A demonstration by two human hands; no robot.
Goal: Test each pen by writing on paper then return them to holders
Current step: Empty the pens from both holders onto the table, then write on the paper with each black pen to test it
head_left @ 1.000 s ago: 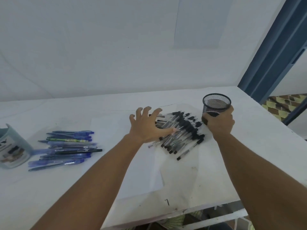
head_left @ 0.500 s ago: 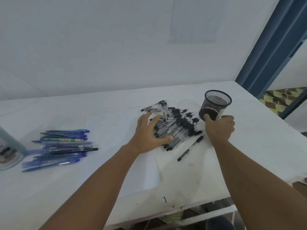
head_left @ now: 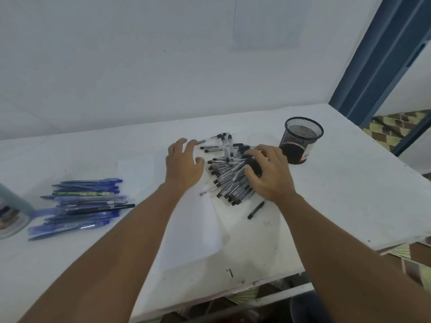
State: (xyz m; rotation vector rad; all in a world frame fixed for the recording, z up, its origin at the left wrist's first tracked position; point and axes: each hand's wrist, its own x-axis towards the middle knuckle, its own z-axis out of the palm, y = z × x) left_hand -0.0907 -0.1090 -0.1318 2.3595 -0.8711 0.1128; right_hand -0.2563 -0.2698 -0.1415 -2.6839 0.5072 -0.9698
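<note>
At centre frame on the white counter, a heap of clear-barrelled black-capped pens lies on a white paper sheet; right hand has fingers curled, gripping several by their caps, while left hand rests flat & spread w/ nothing held, just left of the heap. Black wire-mesh cup holder stands upright upper right, near the right hand; blue pens lie in a loose pile at left, beside a grey-blue printed mug at the left edge.

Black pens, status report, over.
Left hand open beside black pen pile. Right hand fingers curled on the pile. Mesh holder upright, untouched. One stray pen lies apart.
</note>
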